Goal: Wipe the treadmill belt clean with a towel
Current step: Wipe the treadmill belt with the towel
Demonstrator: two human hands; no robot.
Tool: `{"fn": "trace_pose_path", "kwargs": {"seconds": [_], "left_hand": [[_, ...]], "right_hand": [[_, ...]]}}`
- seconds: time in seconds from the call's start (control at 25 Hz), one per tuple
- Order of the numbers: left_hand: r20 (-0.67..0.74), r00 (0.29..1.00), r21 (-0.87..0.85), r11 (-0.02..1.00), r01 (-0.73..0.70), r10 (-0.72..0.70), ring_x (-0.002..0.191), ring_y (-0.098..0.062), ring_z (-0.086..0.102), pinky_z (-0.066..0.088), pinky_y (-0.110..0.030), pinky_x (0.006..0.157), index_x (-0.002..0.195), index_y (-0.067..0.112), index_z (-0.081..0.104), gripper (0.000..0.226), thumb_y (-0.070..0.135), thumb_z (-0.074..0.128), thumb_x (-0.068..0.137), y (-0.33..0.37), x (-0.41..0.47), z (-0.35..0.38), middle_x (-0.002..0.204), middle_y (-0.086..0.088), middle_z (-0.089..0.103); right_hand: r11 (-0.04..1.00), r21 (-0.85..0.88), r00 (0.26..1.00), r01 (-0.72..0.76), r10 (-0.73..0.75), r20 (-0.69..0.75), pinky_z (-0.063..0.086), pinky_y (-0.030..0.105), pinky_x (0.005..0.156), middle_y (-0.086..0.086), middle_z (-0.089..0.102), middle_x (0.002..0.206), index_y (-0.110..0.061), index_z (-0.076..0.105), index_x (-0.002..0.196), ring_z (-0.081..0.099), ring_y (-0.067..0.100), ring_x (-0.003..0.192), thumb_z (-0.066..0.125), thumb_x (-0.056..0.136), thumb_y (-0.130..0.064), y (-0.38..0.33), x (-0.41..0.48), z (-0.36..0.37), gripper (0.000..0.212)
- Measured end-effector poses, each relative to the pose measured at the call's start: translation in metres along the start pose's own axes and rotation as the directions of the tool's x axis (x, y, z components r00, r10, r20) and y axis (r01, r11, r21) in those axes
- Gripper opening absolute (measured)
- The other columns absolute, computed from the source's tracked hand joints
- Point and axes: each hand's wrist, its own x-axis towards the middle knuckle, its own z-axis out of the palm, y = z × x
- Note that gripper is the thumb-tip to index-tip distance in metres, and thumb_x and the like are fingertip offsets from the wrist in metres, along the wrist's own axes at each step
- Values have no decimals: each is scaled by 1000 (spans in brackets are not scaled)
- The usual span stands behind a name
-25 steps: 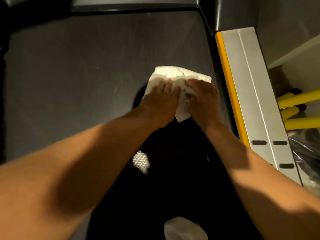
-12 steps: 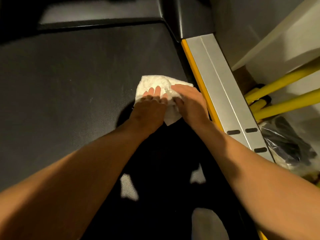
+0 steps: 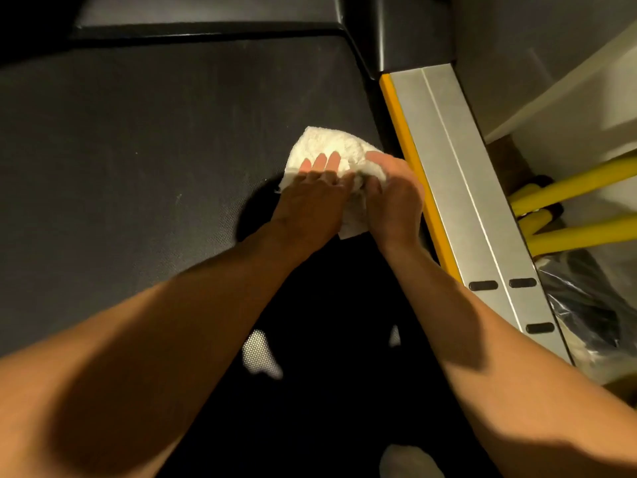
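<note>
A bunched white towel [image 3: 325, 146] lies on the dark grey treadmill belt [image 3: 138, 150], close to the belt's right edge. My left hand [image 3: 312, 196] presses flat on the towel's left part, fingers spread forward. My right hand [image 3: 396, 198] grips the towel's right part, fingers curled into the cloth. Both hands touch each other over the towel, and most of its near half is hidden under them.
A yellow strip [image 3: 410, 160] and a silver side rail [image 3: 458, 174] run along the belt's right side. A black motor cover [image 3: 396, 25] closes the far end. Yellow bars [image 3: 579, 232] and a plastic bag [image 3: 579, 305] sit beyond the rail. My dark shadow covers the near belt.
The towel and both hands have stayed together near the right edge of the belt, shifting slightly along it. My view has swung, so the rail now sits more upright in the frame.
</note>
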Motion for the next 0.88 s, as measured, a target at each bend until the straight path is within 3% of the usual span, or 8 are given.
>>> {"fn": "trace_pose_path", "kwargs": {"seconds": [0.12, 0.24, 0.32, 0.44, 0.52, 0.64, 0.72, 0.88], "left_hand": [[-3, 1000, -6, 1000, 20, -20, 126, -33, 46, 36, -44, 103, 143, 23, 37, 44, 33, 40, 100, -9, 7, -8, 139, -10, 48], [21, 998, 82, 995, -56, 55, 144, -31, 21, 14, -41, 116, 148, 15, 28, 49, 32, 32, 102, -8, -14, 5, 156, -13, 22], [59, 994, 58, 993, -101, 97, 145, -30, 16, 16, -42, 116, 150, 19, 26, 51, 34, 31, 102, -10, -21, 5, 159, -11, 14], [130, 986, -175, 977, 123, -101, 143, -29, 22, 25, -38, 111, 148, 31, 29, 60, 48, 39, 91, -37, -16, -18, 159, -1, 15], [119, 978, -252, 948, 194, -169, 135, -26, 36, 33, -35, 108, 143, 33, 37, 62, 48, 45, 84, -53, -29, -32, 154, 2, 29], [-37, 997, -44, 996, -75, 74, 117, -29, 53, 49, -42, 91, 121, 19, 61, 46, 43, 37, 90, -58, -83, -31, 135, -7, 50], [45, 989, 64, 988, -141, 138, 118, -30, 52, 49, -42, 92, 121, 15, 60, 61, 43, 19, 87, -55, -104, -20, 131, -11, 53], [214, 974, -78, 992, 97, -78, 131, -30, 40, 38, -42, 106, 142, 15, 40, 47, 32, 31, 99, -65, -93, -31, 145, -11, 37]], "right_hand": [[990, -65, 991, 124, -120, 56, 47, 41, 99, 10, 65, 118, -12, 63, 120, 60, 25, 109, 59, 93, -29, -7, -11, 2, 32], [945, -110, 947, 307, -292, 135, 43, 38, 98, 0, 60, 125, -25, 58, 126, 54, 23, 115, 58, 92, -31, 10, -39, -19, 35], [958, -86, 958, 274, -265, 108, 46, 38, 94, -1, 64, 117, -26, 64, 118, 57, 22, 108, 58, 92, -30, 7, -34, -22, 27], [947, -297, 992, 121, -104, 71, 48, 38, 83, 9, 65, 105, -15, 67, 105, 59, 29, 97, 55, 94, -30, -29, -20, -2, 23], [924, -309, 972, 225, -191, 137, 48, 37, 78, 13, 66, 98, -10, 67, 100, 60, 30, 91, 53, 94, -34, -45, -33, 10, 29], [899, -207, 904, 386, -323, 280, 47, 41, 81, 9, 67, 100, -16, 65, 100, 58, 31, 93, 47, 93, -41, -39, -67, 2, 31], [902, -258, 927, 345, -284, 246, 47, 43, 80, 10, 66, 103, -19, 67, 106, 57, 34, 94, 53, 92, -36, -33, -63, -6, 26], [891, -301, 931, 341, -274, 242, 47, 46, 81, 19, 63, 109, -11, 64, 118, 56, 40, 95, 58, 91, -16, -63, -58, 19, 28]]}}
